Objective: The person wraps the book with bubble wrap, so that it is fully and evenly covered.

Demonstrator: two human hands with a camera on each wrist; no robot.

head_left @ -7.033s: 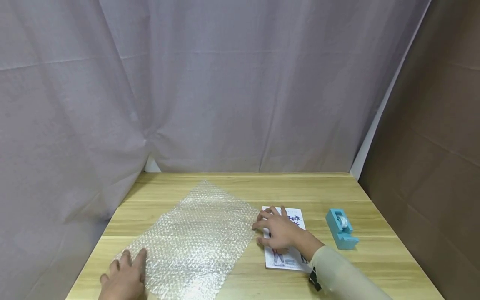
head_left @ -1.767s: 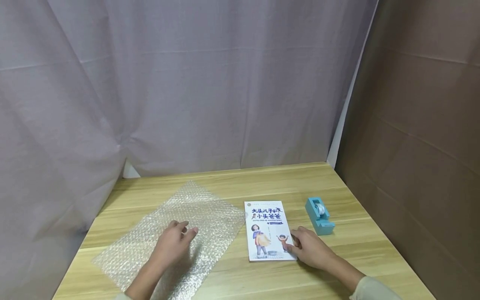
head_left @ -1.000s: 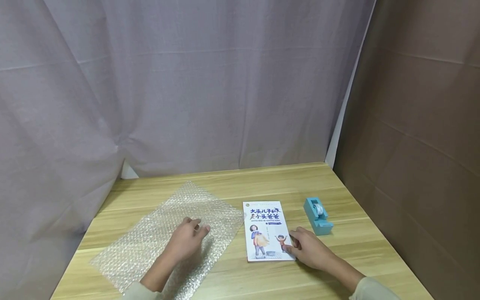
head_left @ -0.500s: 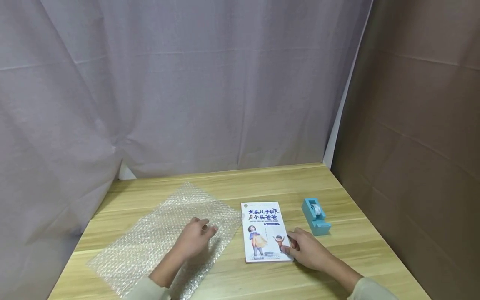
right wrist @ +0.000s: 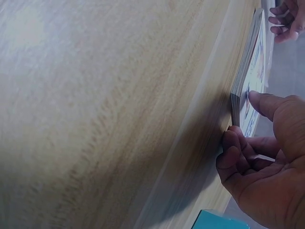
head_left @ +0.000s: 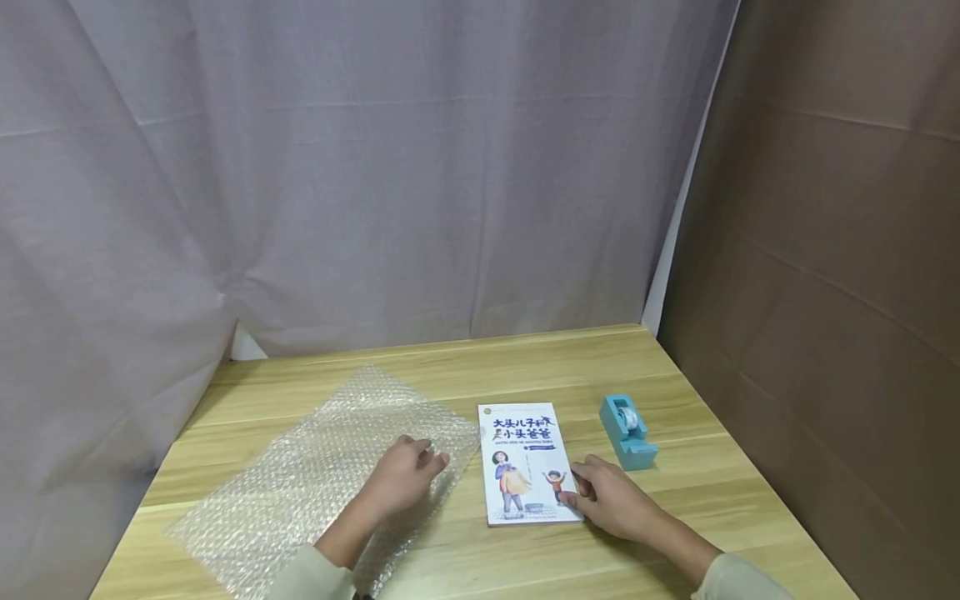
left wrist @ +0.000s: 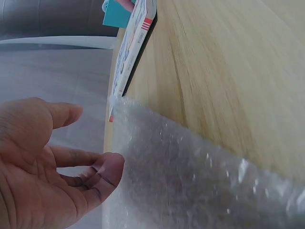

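Note:
A white picture book [head_left: 525, 475] with blue lettering and cartoon figures lies flat on the table. My right hand [head_left: 613, 500] pinches its lower right edge, the thumb [right wrist: 267, 102] on the cover and the fingers curled against the side. To the left, a sheet of clear bubble wrap [head_left: 300, 467] is spread out at a slant, one corner reaching the book's left edge. Above that sheet hovers my left hand [head_left: 401, 479], holding nothing, with loosely bent fingers. In the left wrist view the same hand [left wrist: 52, 167] has thumb and fingers apart, and bubble wrap [left wrist: 181, 176] below.
A teal tape dispenser [head_left: 628, 433] with a roll of clear tape stands right of the book, just beyond my right hand. Grey curtain [head_left: 450, 167] hangs behind the wooden table [head_left: 487, 567], and a brown curtain [head_left: 825, 250] runs along the right.
Seven seconds ago my right hand lay over the book and my left at the wrap's left corner. Since then the right moved to the book's edge; the left keeps drifting right toward the book.

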